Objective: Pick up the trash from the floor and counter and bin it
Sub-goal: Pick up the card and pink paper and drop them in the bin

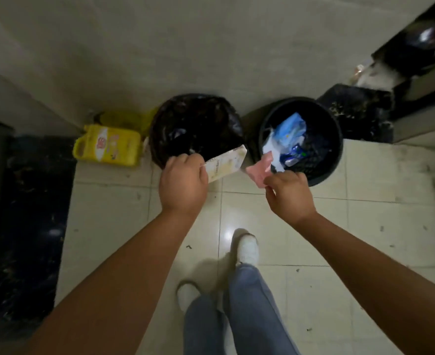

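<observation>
Pale floor tiles (275,226) run up to a plain wall, with dark stone along the left edge and two bins standing side by side at the wall's foot.

Start at the left hand (183,184). It is closed, knuckles up, pinching one end of a flat cream carton (226,162). The carton juts up and to the right from the fist, its far corner hanging over the rim of the bagged bin (196,126). It looks flattened and empty, so I judge it light and fairly stiff; an end pinch suits it, though a waxy face may slip if the fingers relax.

The right hand (289,193) is also closed, thumb and fingers nipping the near edge of a pink wrapper (258,171). That piece looks thin and limp, nearly weightless, likely to flutter instead of dropping straight. It hangs just outside the near rim of the round bin (334,149), which already holds blue and white packaging. Carrying it well over the opening before letting go seems wise.

Beyond the hands, a yellow jug (107,146) lies on the floor beside the bagged bin, against the wall. A black bag (357,111) slumps behind the round bin. Small dark specks dot the tiles near the person's white shoes (248,248).
</observation>
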